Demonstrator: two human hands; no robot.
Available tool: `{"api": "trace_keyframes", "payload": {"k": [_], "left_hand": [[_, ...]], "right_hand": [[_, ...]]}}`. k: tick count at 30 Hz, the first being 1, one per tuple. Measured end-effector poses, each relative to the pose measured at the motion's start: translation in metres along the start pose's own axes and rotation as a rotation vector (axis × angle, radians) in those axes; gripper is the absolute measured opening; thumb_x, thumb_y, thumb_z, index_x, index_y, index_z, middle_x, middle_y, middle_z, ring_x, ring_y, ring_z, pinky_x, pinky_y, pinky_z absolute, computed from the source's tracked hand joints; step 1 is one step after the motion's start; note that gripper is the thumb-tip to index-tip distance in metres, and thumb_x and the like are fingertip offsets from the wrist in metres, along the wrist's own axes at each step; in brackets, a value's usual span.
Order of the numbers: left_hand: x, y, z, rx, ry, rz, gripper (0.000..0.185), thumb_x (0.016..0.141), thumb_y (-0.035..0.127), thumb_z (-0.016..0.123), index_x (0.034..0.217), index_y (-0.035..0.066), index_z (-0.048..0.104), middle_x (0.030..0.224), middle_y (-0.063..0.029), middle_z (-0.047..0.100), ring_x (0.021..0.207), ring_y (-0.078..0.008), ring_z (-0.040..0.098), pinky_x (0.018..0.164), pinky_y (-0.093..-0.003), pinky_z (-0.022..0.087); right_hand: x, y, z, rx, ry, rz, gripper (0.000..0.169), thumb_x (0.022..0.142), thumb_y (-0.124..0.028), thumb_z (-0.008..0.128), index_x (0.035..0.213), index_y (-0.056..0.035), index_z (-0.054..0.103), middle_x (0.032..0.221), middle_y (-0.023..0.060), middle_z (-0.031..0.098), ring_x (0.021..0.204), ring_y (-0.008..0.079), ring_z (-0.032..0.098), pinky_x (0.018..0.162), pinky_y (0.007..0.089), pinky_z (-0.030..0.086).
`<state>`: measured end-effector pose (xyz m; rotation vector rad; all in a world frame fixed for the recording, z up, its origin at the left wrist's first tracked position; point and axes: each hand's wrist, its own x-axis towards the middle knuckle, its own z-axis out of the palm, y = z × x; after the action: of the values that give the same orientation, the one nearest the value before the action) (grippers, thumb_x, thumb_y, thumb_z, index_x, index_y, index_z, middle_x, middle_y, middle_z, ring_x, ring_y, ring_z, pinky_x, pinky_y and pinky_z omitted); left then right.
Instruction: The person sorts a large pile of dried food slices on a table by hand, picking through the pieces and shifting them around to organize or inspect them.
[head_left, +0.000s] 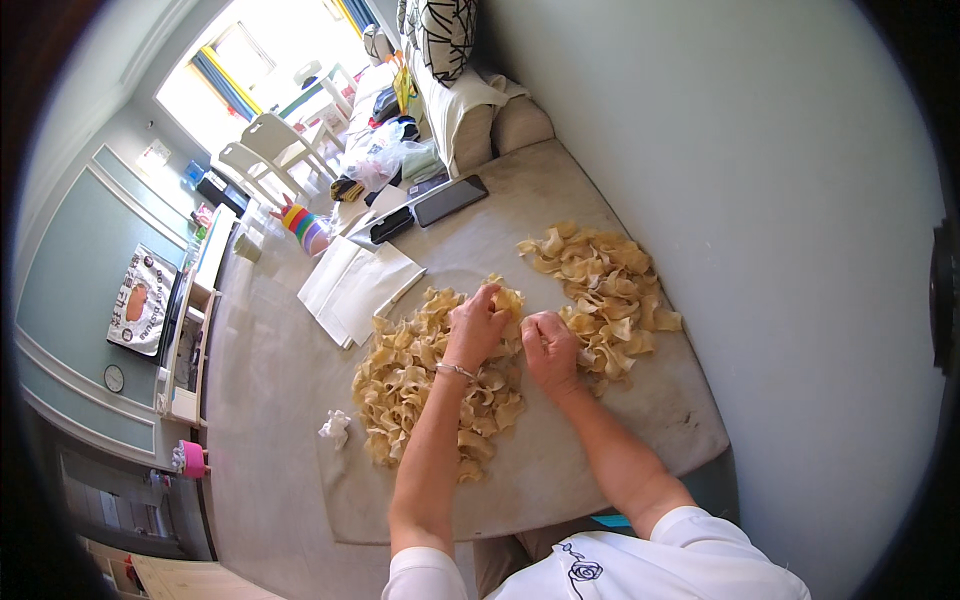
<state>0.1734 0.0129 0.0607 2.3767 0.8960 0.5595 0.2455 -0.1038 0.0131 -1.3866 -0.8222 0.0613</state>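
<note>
Two heaps of dried, curled, pale yellow slices lie on a grey-beige cloth-like tabletop cover (555, 465). The larger heap (409, 375) is on the left, the smaller heap (607, 285) on the right near the wall. My left hand (476, 326), with a bracelet at its wrist, reaches over the far right part of the larger heap. Its thumb and forefinger are around a dried slice (510, 301). My right hand (551, 349) is beside the near left edge of the smaller heap, fingers curled and thumb tip against forefinger. Whatever may be between those fingertips is hidden.
White folded sheets (360, 281), a black case (391, 225) and a smartphone (451, 201) lie beyond the larger heap. Crumpled white tissue (335, 427) is at its left. A wall (720, 187) borders the right; a sofa arm (474, 139) stands at the far end.
</note>
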Motion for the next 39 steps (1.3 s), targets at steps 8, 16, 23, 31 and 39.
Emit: {"api": "trace_keyframes", "payload": {"k": [8, 16, 23, 31, 39], "left_hand": [[-0.019, -0.005, -0.007, -0.028, 0.21, 0.143, 0.029, 0.082, 0.005, 0.059, 0.11, 0.006, 0.065, 0.092, -0.0152, 0.069, 0.085, -0.0301, 0.067, 0.078, -0.0369, 0.053], [-0.045, -0.004, -0.014, 0.378, 0.365, 0.192, 0.019, 0.079, 0.009, 0.061, 0.095, 0.012, 0.07, 0.089, -0.0077, 0.065, 0.093, -0.0262, 0.061, 0.088, -0.0415, 0.041], [-0.063, 0.009, -0.009, 0.373, 0.389, 0.153, 0.019, 0.077, 0.009, 0.062, 0.094, 0.013, 0.07, 0.097, -0.0073, 0.062, 0.096, -0.0256, 0.06, 0.09, -0.0423, 0.038], [-0.063, 0.008, 0.01, 0.414, 0.445, 0.143, 0.026, 0.08, 0.014, 0.061, 0.106, 0.015, 0.068, 0.108, -0.008, 0.062, 0.105, -0.0274, 0.058, 0.095, -0.0441, 0.038], [-0.07, 0.009, 0.016, 0.409, 0.296, 0.085, 0.009, 0.086, 0.018, 0.057, 0.089, 0.015, 0.064, 0.089, -0.0043, 0.066, 0.095, -0.0233, 0.062, 0.1, -0.053, 0.029]], "right_hand": [[0.002, 0.012, 0.004, -0.145, 0.069, -0.053, 0.021, 0.087, -0.011, 0.056, 0.102, 0.0025, 0.061, 0.099, 0.0181, 0.063, 0.092, 0.035, 0.059, 0.084, 0.0426, 0.047], [-0.006, 0.022, 0.012, -0.442, -0.156, -0.197, 0.028, 0.081, -0.012, 0.059, 0.104, 0.0017, 0.065, 0.102, 0.017, 0.066, 0.098, 0.0338, 0.06, 0.089, 0.0437, 0.045], [-0.008, 0.018, 0.008, -0.242, -0.173, -0.007, 0.024, 0.083, -0.011, 0.057, 0.103, -0.0009, 0.065, 0.096, 0.0138, 0.067, 0.088, 0.0337, 0.063, 0.089, 0.044, 0.046], [-0.008, 0.014, 0.011, -0.655, -0.157, -0.325, 0.034, 0.085, -0.016, 0.058, 0.114, 0.001, 0.062, 0.112, 0.0166, 0.062, 0.107, 0.0343, 0.055, 0.1, 0.0474, 0.037], [-0.007, 0.021, 0.007, -0.535, -0.296, -0.228, 0.024, 0.085, -0.018, 0.059, 0.104, -0.0049, 0.066, 0.101, 0.0114, 0.065, 0.102, 0.0294, 0.057, 0.094, 0.0446, 0.039]]}}
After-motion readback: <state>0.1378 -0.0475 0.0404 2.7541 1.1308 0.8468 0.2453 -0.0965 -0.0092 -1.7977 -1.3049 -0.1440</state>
